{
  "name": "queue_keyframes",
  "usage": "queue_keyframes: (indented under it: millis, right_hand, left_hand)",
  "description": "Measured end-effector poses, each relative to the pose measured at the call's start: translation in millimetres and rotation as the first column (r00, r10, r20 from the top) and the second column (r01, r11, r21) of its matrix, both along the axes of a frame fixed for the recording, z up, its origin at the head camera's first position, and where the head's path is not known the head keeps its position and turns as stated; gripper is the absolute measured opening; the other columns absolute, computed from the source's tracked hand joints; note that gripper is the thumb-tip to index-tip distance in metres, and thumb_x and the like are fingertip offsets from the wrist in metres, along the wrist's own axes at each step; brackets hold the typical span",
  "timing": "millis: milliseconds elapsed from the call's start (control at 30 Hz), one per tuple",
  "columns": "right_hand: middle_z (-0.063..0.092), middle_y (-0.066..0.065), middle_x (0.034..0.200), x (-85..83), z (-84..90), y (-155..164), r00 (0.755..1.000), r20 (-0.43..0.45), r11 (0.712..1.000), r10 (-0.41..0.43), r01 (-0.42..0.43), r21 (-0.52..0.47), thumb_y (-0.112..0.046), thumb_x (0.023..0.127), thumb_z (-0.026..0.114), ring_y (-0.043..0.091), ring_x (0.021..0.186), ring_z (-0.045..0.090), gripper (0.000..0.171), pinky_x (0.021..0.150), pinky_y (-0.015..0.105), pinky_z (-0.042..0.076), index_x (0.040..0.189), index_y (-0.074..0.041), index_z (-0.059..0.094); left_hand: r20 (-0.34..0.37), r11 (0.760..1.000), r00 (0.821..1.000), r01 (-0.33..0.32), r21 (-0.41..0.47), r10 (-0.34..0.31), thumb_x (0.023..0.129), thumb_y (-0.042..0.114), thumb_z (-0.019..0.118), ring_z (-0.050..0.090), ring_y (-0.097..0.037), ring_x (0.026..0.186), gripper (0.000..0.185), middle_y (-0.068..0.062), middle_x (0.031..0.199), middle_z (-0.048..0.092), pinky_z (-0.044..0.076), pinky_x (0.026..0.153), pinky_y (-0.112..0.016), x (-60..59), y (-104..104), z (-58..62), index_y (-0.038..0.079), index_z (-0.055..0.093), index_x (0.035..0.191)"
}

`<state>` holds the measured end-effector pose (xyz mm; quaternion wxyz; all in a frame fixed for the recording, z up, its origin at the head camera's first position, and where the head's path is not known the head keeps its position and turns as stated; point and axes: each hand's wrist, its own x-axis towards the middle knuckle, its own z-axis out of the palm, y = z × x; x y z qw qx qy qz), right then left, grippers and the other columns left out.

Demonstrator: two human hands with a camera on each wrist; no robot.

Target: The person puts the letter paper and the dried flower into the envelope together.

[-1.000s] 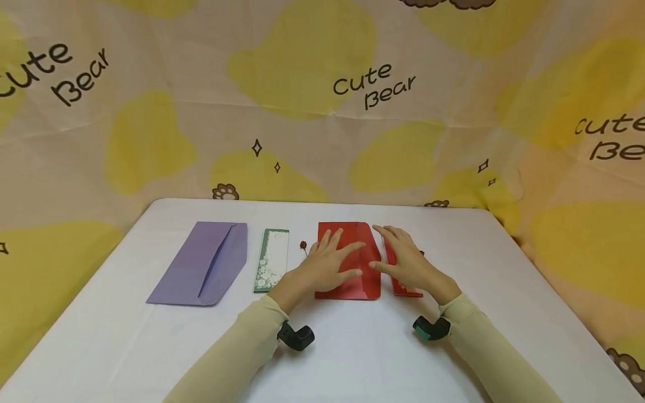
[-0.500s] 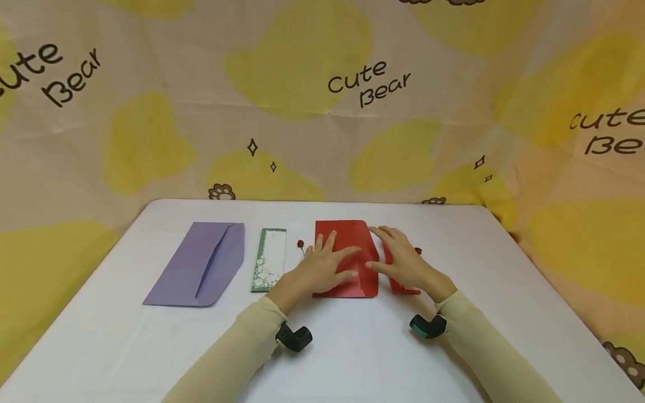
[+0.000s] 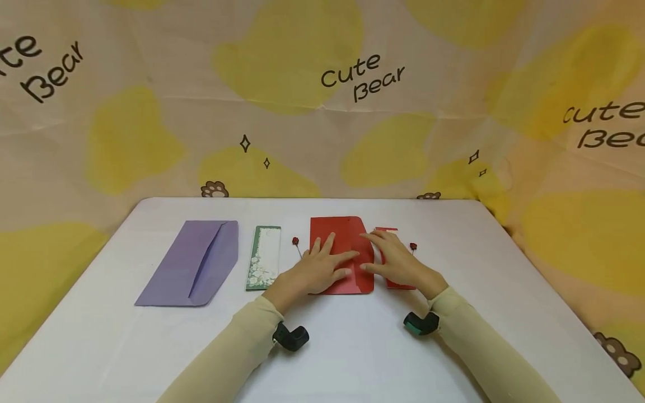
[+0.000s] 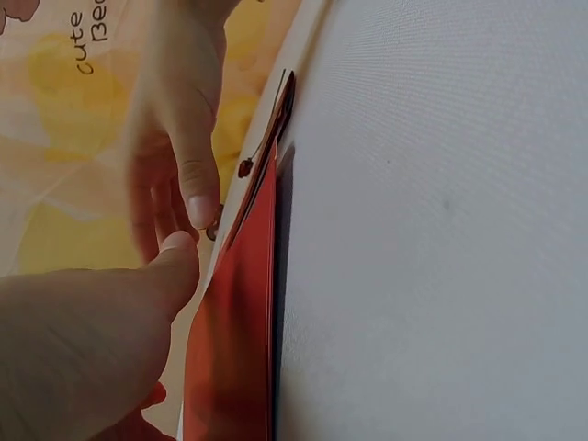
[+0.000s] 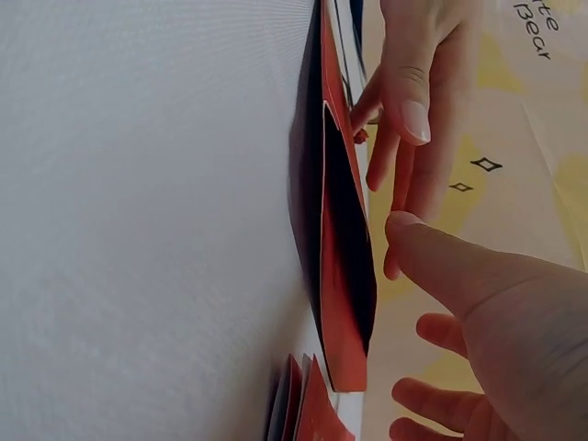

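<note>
While both hands, the left hand and right hand, press flat-fingered on the red envelope at mid-frame, it looks light, thin, bendable, best pinched at its edge.

Count on the desk: envelopes showing 2 — one purple envelope, one red envelope; cards showing 2 — one green floral card, one red card lying partly under the right hand; small red-headed pins showing 2 — left pin, right pin; hands showing 2 — left hand and the right one, both resting flat on the red paper; wrist cameras showing 2 — left wrist camera, right wrist camera.
</note>
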<state>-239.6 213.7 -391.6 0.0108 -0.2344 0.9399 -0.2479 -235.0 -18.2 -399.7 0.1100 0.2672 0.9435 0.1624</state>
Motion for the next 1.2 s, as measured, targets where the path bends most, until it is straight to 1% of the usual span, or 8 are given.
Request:
queue_keyframes:
  millis: [200, 400, 533, 633, 767, 967, 1100, 1200]
  right_hand:
    - [0.04, 0.026, 0.156, -0.8, -1.5, -1.4, 1.0, 0.004, 1.0, 0.006, -0.006, 0.012, -0.035, 0.088, 0.079, 0.046, 0.145, 0.034, 0.076, 0.113, 0.07, 0.034, 0.151, -0.009, 0.044]
    - [0.039, 0.025, 0.157, -1.8, -2.0, 1.6, 1.0, 0.004, 1.0, 0.019, -0.019, 0.018, -0.034, 0.088, 0.079, 0.046, 0.146, 0.033, 0.076, 0.113, 0.07, 0.033, 0.151, -0.009, 0.044]
    - [0.042, 0.025, 0.155, -1.2, -3.3, -0.4, 1.0, 0.02, 1.0, 0.023, -0.023, 0.019, -0.033, 0.089, 0.078, 0.045, 0.144, 0.035, 0.075, 0.112, 0.07, 0.035, 0.151, -0.009, 0.045]
    - [0.045, 0.023, 0.153, -0.8, -4.7, -2.2, 0.999, 0.031, 0.999, 0.011, -0.012, 0.042, -0.032, 0.089, 0.078, 0.044, 0.144, 0.037, 0.074, 0.113, 0.069, 0.035, 0.151, -0.01, 0.046]
    - [0.048, 0.024, 0.151, 0.0, -5.9, -2.5, 1.0, 0.021, 0.997, 0.012, -0.013, 0.08, -0.031, 0.09, 0.077, 0.045, 0.141, 0.04, 0.071, 0.112, 0.069, 0.033, 0.151, -0.01, 0.047]
    - [0.052, 0.023, 0.147, 1.1, -5.2, -1.3, 1.0, 0.015, 0.995, -0.001, -0.001, 0.098, -0.032, 0.09, 0.077, 0.045, 0.137, 0.044, 0.071, 0.111, 0.068, 0.034, 0.15, -0.01, 0.047]
    - [0.051, 0.023, 0.148, 1.6, -4.9, -1.5, 0.999, 0.033, 0.994, -0.014, 0.01, 0.11, -0.033, 0.09, 0.076, 0.045, 0.138, 0.044, 0.07, 0.113, 0.069, 0.032, 0.15, -0.01, 0.047]
    - [0.05, 0.022, 0.149, 1.5, -6.6, -1.8, 0.999, 0.049, 0.993, -0.017, 0.011, 0.118, -0.035, 0.091, 0.074, 0.044, 0.139, 0.043, 0.069, 0.113, 0.069, 0.031, 0.15, -0.009, 0.048]
  left_hand:
    - [0.005, 1.0, 1.0, -0.012, -0.007, 0.012, 0.103, 0.053, 0.047, 0.019, -0.055, 0.151, 0.054, -0.018, 0.171, 0.011, 0.026, 0.121, -0.065, 0.7, -1.9, -1.4, 0.038, 0.04, 0.154]
    - [0.016, 0.997, 1.0, -0.009, -0.076, 0.01, 0.102, 0.054, 0.05, 0.02, -0.053, 0.152, 0.056, -0.017, 0.171, 0.009, 0.027, 0.121, -0.063, 3.4, 2.0, 4.1, 0.042, 0.037, 0.155]
    - [0.021, 0.995, 1.0, -0.018, -0.099, 0.02, 0.1, 0.057, 0.05, 0.02, -0.052, 0.153, 0.058, -0.017, 0.171, 0.009, 0.029, 0.121, -0.063, 3.9, 2.2, 6.3, 0.043, 0.036, 0.155]
    - [0.009, 0.996, 1.0, -0.028, -0.088, 0.029, 0.1, 0.057, 0.051, 0.023, -0.052, 0.152, 0.059, -0.017, 0.171, 0.011, 0.028, 0.12, -0.064, 2.6, 1.8, 6.6, 0.041, 0.037, 0.155]
    - [-0.007, 0.997, 0.999, -0.035, -0.064, 0.035, 0.1, 0.055, 0.053, 0.026, -0.052, 0.151, 0.06, -0.018, 0.17, 0.014, 0.028, 0.12, -0.065, 0.9, 2.0, 7.0, 0.038, 0.036, 0.155]
    - [-0.021, 0.998, 0.999, -0.039, -0.048, 0.038, 0.099, 0.053, 0.056, 0.028, -0.053, 0.149, 0.062, -0.019, 0.169, 0.018, 0.028, 0.119, -0.067, -0.9, 3.8, 6.6, 0.038, 0.035, 0.155]
    - [-0.049, 0.997, 0.998, -0.037, -0.066, 0.034, 0.098, 0.054, 0.056, 0.031, -0.052, 0.148, 0.063, -0.018, 0.168, 0.022, 0.032, 0.116, -0.068, -1.3, 4.9, 5.9, 0.039, 0.035, 0.155]
    - [-0.08, 0.994, 0.996, -0.037, -0.106, 0.029, 0.098, 0.055, 0.056, 0.034, -0.05, 0.147, 0.062, -0.016, 0.168, 0.024, 0.035, 0.115, -0.066, -0.5, 6.3, 5.9, 0.039, 0.036, 0.155]
